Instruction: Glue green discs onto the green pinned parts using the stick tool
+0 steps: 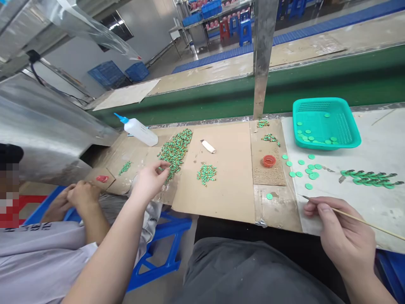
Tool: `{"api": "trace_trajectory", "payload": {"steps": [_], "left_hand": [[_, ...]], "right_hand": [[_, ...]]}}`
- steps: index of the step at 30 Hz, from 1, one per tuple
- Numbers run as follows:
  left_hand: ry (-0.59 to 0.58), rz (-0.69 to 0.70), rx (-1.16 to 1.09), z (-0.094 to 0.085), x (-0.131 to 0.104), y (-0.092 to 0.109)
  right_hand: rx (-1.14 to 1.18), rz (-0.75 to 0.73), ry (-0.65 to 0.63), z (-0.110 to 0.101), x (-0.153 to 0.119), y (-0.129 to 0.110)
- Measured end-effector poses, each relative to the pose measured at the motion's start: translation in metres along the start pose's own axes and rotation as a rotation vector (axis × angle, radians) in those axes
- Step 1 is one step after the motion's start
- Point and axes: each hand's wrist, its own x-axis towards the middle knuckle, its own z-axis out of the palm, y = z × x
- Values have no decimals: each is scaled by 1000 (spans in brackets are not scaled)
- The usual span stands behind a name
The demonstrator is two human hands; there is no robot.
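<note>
Fingers curled, my left hand (152,179) reaches to the near edge of a large pile of small green and gold beads (175,152); anything pinched there is too small to make out. My right hand (344,232) holds a thin wooden stick (363,221) with a dark pointed tip, over the pale sheet at the right. A smaller bead pile (206,174) lies on the cardboard (228,185) between the hands. Beyond my right hand are loose green discs (309,186), a red cap (269,161) and rows of green discs with dark tips (371,178).
A teal basket (357,137) with green discs stands at the back right. A white bottle (141,132) with a blue nozzle and a white tool (208,146) lie at the back. A co-worker sits at the left, hands (82,196) near the table edge. A metal post (263,59) rises behind.
</note>
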Motion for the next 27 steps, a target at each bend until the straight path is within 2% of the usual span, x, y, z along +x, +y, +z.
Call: {"api": "trace_trajectory", "payload": {"steps": [5, 11, 15, 18, 20, 22, 24, 27], "left_hand": [[-90, 121, 32, 6, 15, -3], [-126, 168, 23, 6, 23, -6], [-96, 136, -49, 0, 24, -9], [-51, 96, -147, -7, 18, -1], [-59, 99, -241, -12, 10, 12], [-106, 131, -340, -15, -2, 34], [-166, 175, -442, -15, -17, 64], [-290, 232, -691, -12, -43, 116]], "right_hand": [[-28, 2, -8, 0, -1, 1], [-28, -4, 3, 3, 1, -2], [-14, -16, 5, 4, 2, -4], [22, -22, -9, 4, 2, -1], [45, -33, -25, 4, 1, 0], [43, -86, -69, 6, -1, -5], [14, -146, -147, 11, -3, -22], [10, -139, -290, 25, -6, -62]]}}
